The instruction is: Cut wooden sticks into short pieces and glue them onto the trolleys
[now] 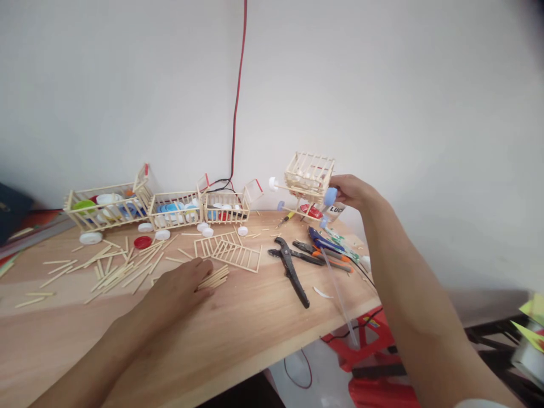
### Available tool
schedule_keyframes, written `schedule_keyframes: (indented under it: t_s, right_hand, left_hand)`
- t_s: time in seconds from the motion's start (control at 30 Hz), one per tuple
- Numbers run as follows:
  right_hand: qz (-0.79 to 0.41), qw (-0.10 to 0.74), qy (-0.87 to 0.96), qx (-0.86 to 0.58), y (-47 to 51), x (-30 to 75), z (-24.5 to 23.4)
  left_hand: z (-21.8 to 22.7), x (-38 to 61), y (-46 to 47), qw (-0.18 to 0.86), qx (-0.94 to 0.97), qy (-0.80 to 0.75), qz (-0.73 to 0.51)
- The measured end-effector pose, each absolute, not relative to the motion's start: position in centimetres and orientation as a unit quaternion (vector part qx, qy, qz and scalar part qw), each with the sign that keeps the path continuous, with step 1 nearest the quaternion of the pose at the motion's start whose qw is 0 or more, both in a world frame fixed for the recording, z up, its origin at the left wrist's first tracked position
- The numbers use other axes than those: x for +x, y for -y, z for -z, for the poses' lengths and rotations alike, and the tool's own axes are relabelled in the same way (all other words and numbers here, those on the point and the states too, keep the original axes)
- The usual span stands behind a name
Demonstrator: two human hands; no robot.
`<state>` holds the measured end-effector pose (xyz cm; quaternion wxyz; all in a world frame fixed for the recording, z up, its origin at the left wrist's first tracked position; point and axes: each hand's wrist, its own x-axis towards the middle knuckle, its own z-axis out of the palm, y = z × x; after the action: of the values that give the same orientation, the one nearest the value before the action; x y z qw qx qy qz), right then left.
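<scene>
My right hand (353,191) is raised above the far right of the wooden table (238,334), closed on a small cart (309,175) built of wooden sticks, with bottle-cap wheels. My left hand (181,289) lies on the table with its fingers stretched over a small bundle of wooden sticks (215,276). Two flat stick ladders (232,251) lie just beyond that hand.
Three finished stick carts (170,207) filled with bottle caps stand along the wall. Loose sticks (110,269) and caps are scattered at the left. Black pliers (293,271), cutters and a glue gun (329,245) lie at the right. A red-black cable (236,113) hangs down the wall.
</scene>
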<state>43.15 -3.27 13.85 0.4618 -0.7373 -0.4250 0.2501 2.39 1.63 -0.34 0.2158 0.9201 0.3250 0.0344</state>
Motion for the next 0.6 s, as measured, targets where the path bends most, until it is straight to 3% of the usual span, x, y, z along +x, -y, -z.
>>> schedule_keyframes:
  t_s: [0.27,0.6]
  right_hand:
    - [-0.237,0.460,0.392,-0.761,3.0,43.9,-12.0]
    - [-0.113,0.390,0.404,-0.820,2.5,45.0,-9.4]
  left_hand:
    - [0.7,2.3,-1.8,0.220,0.920,-0.323,-0.041]
    - [0.9,2.3,-1.8,0.221,0.922,-0.314,-0.048]
